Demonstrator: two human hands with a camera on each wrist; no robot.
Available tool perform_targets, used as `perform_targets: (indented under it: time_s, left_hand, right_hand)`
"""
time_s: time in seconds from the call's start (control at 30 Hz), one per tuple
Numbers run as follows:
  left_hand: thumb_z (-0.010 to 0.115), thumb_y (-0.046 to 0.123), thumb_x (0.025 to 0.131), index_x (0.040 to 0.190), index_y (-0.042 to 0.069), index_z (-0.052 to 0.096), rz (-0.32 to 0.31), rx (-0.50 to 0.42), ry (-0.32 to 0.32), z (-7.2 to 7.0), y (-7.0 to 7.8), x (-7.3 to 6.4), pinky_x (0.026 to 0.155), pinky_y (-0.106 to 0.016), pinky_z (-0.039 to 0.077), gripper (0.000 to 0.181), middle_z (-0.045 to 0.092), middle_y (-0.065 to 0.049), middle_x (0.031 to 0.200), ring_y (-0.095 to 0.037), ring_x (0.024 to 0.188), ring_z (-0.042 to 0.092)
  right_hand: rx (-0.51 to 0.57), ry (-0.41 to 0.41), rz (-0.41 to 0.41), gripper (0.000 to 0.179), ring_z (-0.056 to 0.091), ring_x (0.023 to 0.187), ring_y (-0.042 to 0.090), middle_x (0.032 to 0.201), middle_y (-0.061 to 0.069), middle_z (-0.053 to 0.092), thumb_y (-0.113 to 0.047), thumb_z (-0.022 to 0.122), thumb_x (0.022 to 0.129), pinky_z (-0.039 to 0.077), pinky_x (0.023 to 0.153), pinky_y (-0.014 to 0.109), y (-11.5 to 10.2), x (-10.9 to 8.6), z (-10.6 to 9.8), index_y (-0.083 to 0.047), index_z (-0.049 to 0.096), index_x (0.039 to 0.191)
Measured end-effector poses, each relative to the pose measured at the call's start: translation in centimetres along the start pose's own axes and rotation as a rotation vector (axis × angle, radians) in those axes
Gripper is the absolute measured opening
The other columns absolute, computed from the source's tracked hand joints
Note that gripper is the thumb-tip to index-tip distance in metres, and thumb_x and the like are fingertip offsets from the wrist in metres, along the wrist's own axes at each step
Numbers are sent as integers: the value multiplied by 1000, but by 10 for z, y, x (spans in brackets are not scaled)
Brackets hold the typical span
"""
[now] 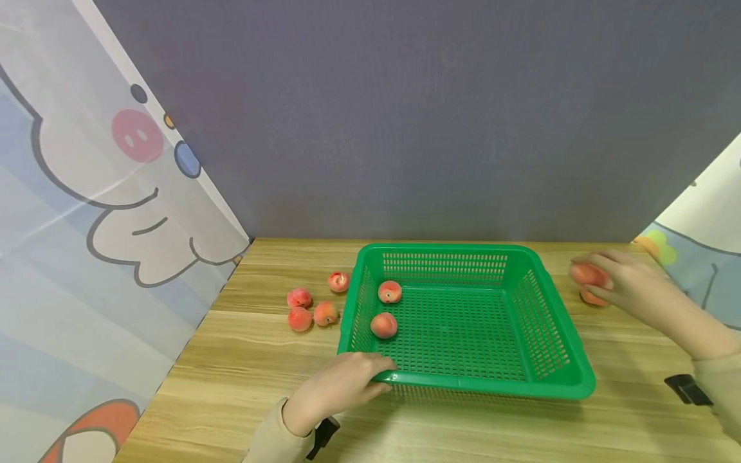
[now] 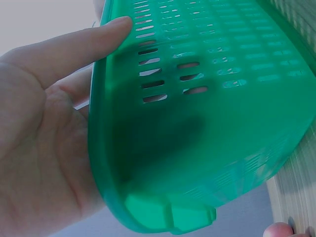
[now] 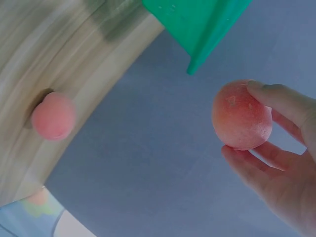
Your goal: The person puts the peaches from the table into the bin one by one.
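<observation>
A green plastic basket (image 1: 440, 381) stands on the wooden table, with two peaches (image 1: 390, 292) inside near its left wall. My left hand (image 1: 350, 382) grips the basket's rim at the near left corner; in the left wrist view its thumb (image 2: 106, 37) lies against the outer wall and the other fingers are mostly hidden behind the rim. To the right of the basket, my right hand (image 1: 631, 283) pinches a peach (image 3: 242, 116) between thumb and fingertips, raised off the table. Another peach (image 3: 53, 116) lies on the table beneath that hand.
Several peaches (image 1: 300, 319) lie on the table left of the basket, one close to its wall. A grey panel (image 1: 440, 122) rises behind the table (image 1: 243, 360). Cartoon-printed sheets (image 1: 75, 257) hang on both sides.
</observation>
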State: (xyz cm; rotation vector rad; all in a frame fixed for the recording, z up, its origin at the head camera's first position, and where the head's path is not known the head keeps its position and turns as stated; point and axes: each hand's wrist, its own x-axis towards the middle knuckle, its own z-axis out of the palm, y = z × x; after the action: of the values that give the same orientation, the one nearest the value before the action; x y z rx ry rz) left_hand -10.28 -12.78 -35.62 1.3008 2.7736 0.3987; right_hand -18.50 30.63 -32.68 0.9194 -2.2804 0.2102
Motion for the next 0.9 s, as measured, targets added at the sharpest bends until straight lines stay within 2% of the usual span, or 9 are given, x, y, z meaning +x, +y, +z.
perform_targets:
  time_s: [0.1,0.23,0.4,0.47,0.53,0.57,0.63,0.9]
  left_hand:
    - [65,20,80,87,16,59,-3,-1,-1,1,0,0,59,-10,39,11,54,12,76,4,66,46]
    - [65,20,80,88,16,59,-3,-1,-1,1,0,0,60,-11,39,11,54,12,76,4,66,47]
    - [65,19,80,89,16,60,-2,-7,3,0,0,0,60,-10,39,11,55,11,77,4,67,47]
    - [65,19,80,89,16,60,-3,-11,5,0,1,0,60,-10,39,11,55,11,77,4,67,47]
    - [65,19,80,90,16,60,-4,-14,5,0,1,0,60,-10,39,11,56,11,77,4,67,47]
    - [65,19,80,90,16,60,-4,-14,6,0,1,0,60,-10,39,11,55,11,77,4,67,47]
    - [65,19,80,90,16,60,-3,-13,7,0,1,0,60,-10,39,11,55,11,77,4,67,47]
    - [65,19,80,90,16,60,-3,-17,9,0,1,-1,58,-10,38,11,55,11,77,4,64,43]
  right_hand:
    - [-8,22,-34,68,55,66,33,82,16,57,-58,22,86,41,55,42,-4,8,1,-1,60,89]
    - [40,34,-33,67,54,67,32,80,16,56,-56,24,87,41,56,42,-9,17,5,1,60,88]
    - [72,0,-17,67,52,73,33,84,18,55,-56,24,86,42,57,43,-16,30,9,1,60,90]
    - [78,-42,6,50,52,76,35,87,19,55,-46,47,87,44,59,45,-20,35,8,2,60,93]
    - [85,-77,20,35,52,79,36,89,20,55,-27,68,78,45,61,46,-25,42,8,3,60,94]
    - [97,-94,28,35,52,80,37,91,21,55,-16,74,71,45,63,47,-27,45,8,3,59,96]
    - [104,-115,37,47,52,83,36,92,21,55,4,78,53,45,65,47,-32,52,9,4,59,97]
    - [152,-75,-46,48,54,79,31,88,16,58,7,79,50,46,64,43,-43,73,22,3,61,95]
